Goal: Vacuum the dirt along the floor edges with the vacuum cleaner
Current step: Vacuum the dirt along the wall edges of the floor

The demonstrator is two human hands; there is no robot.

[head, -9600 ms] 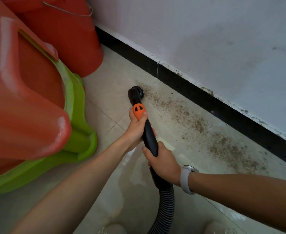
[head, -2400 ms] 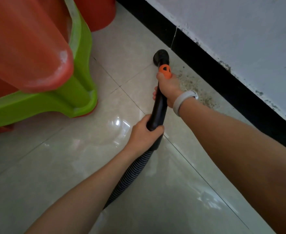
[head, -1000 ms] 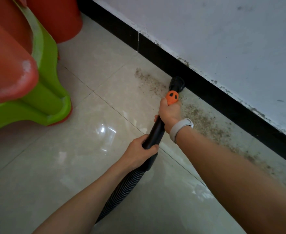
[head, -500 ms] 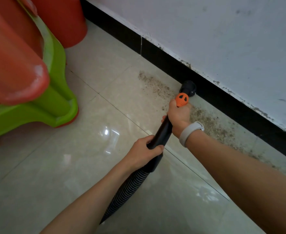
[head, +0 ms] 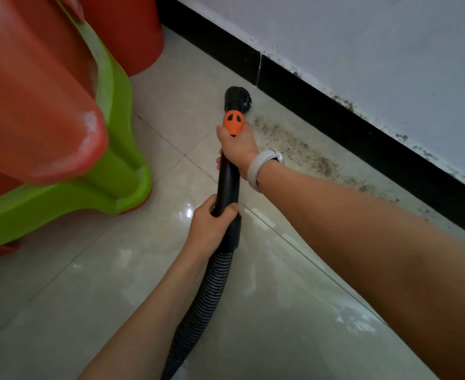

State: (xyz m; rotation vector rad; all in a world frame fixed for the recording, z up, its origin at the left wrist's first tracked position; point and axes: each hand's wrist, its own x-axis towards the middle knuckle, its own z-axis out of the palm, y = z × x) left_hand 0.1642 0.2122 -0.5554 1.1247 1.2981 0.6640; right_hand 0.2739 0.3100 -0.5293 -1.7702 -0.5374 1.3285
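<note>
- You stand over a glossy pale tiled floor (head: 94,292) with thin grout lines.
- A band of brown dirt (head: 302,152) lies on it beside the black skirting (head: 335,119).
- The black brush nozzle (head: 238,98) rests at the dirt's near end.
- Your green stool (head: 116,171) and red bucket (head: 132,31) stand at left.

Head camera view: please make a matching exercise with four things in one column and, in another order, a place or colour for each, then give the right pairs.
Things:
1. left hand
2. right hand
3. brush nozzle
4. dirt

Descriptions:
A. scattered on the tiles along the black skirting
B. grips the black tube just above the ribbed hose
C. on the floor by the skirting, at the strip's far end
D. grips the tube just below the orange collar

Pairs: 1-B, 2-D, 3-C, 4-A
</note>
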